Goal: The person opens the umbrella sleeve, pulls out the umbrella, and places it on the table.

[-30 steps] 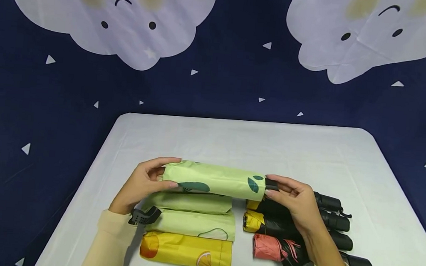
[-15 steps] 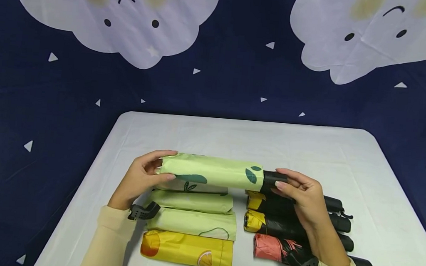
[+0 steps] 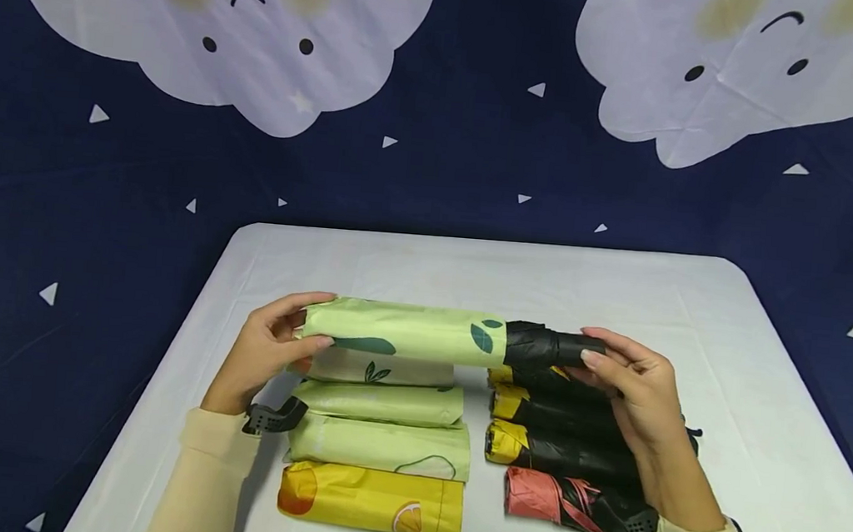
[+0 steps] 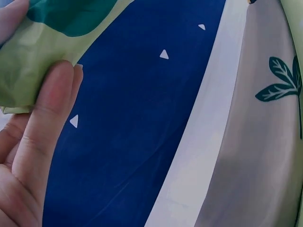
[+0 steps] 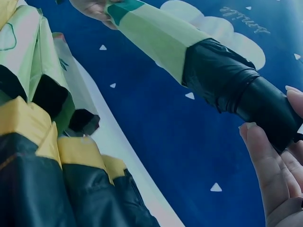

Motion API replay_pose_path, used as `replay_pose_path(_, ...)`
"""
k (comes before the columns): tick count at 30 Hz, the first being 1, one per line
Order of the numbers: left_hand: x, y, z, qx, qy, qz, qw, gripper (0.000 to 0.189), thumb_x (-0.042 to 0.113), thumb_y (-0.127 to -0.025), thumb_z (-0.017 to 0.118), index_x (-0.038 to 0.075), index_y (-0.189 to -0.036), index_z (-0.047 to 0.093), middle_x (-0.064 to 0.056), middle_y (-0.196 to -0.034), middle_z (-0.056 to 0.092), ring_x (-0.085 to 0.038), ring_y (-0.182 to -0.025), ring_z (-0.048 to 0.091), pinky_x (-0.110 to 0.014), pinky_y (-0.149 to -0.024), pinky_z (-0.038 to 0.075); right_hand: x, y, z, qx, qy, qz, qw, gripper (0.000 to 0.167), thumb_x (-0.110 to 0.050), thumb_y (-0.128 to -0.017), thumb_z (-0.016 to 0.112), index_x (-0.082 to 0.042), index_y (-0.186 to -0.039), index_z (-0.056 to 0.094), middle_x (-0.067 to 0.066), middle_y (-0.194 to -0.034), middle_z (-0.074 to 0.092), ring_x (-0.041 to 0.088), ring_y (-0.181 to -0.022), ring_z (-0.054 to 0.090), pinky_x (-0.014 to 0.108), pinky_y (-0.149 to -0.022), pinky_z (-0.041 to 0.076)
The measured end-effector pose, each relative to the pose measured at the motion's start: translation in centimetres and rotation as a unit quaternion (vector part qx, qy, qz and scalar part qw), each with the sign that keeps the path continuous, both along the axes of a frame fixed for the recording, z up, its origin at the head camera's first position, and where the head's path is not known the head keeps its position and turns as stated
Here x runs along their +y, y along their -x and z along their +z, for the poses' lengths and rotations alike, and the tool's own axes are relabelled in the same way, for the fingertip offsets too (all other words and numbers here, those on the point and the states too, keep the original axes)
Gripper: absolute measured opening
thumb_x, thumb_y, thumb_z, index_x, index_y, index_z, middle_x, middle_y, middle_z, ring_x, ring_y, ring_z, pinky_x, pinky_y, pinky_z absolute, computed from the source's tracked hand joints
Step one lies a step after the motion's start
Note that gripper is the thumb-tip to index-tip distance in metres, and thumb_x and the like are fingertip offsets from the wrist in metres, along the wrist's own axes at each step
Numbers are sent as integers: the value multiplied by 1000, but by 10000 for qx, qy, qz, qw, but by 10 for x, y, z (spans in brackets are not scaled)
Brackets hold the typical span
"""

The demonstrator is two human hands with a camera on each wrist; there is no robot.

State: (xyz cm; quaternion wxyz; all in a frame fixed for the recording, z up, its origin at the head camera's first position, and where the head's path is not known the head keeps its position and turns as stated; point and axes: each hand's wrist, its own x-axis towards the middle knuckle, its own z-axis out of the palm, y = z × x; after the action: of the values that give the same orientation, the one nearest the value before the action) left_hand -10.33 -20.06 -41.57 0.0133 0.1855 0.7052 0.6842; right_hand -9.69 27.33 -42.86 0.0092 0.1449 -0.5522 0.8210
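A folded black umbrella (image 3: 530, 345) sticks partly out of a light-green sleeve (image 3: 406, 331) with dark-green leaf prints, held level above the table. My left hand (image 3: 263, 352) grips the sleeve's closed left end between thumb and fingers. At the other end, my right hand (image 3: 638, 391) pinches the umbrella's black handle (image 5: 269, 111); the gathered black fabric shows between handle and sleeve mouth in the right wrist view. Below lie a pale sleeve with a leaf print (image 3: 396, 371), two light-green sleeves (image 3: 386, 403) and a yellow sleeve with orange slices (image 3: 370, 500).
On the right of the white table (image 3: 366, 265) lie several folded umbrellas: black ones with yellow ends (image 3: 506, 442) and a coral-and-black one (image 3: 535, 495) nearest me. My right forearm hides parts of them. Behind the table's far edge hangs a dark-blue cloth (image 3: 440, 192) with clouds.
My right hand has moved right and slightly up, drawing the umbrella further out of the green sleeve. My left hand has shifted a little left and up with the sleeve.
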Motion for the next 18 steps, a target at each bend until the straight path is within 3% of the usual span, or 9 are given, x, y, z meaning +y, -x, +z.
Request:
replay_pose_path(8, -7, 4, -5, -94, -356, -105, 9993, 55, -11, -89, 73, -4, -141, 57, -8, -75, 34, -25, -45, 56, -43, -43, 52, 17, 1, 1, 147, 372, -62, 9992, 32, 23, -96, 49, 14, -120, 67, 16, -110, 74, 20, -91, 75, 38, -78, 59)
replay_pose_path(12, -8, 6, -6, -94, -300, -82, 9995, 55, -11, -88, 73, -3, -140, 57, -9, -77, 38, -26, -45, 53, -43, -43, 50, 23, 2, 1, 127, 526, -71, 9985, 32, 24, -96, 47, 15, -119, 67, 18, -107, 74, 22, -89, 76, 37, -78, 59)
replay_pose_path(14, -7, 8, -7, -16, -149, 33, 9999, 54, -10, -88, 75, -2, -139, 59, -11, -87, 50, -20, -47, 47, -35, -44, 47, 25, 3, 1, 97, 581, -67, 9982, 33, 25, -95, 47, 15, -119, 67, 18, -106, 74, 23, -89, 76, 37, -77, 59)
replay_pose_path(16, -7, 9, -7, 83, 25, 192, 9998, 53, -8, -88, 76, -1, -138, 60, -13, -108, 60, -16, -54, 42, -29, -55, 49, 27, 3, 1, 69, 634, -86, 9979, 33, 25, -96, 46, 15, -119, 67, 19, -106, 74, 24, -89, 76, 38, -77, 59)
replay_pose_path(18, -9, 11, -9, 151, 155, 374, 9991, 52, -6, -88, 77, 0, -137, 62, -12, -130, 60, -14, -64, 44, -22, -66, 50, 30, 3, 0, 77, 714, -108, 9974, 34, 25, -96, 45, 16, -120, 67, 19, -107, 74, 25, -89, 76, 38, -77, 58)
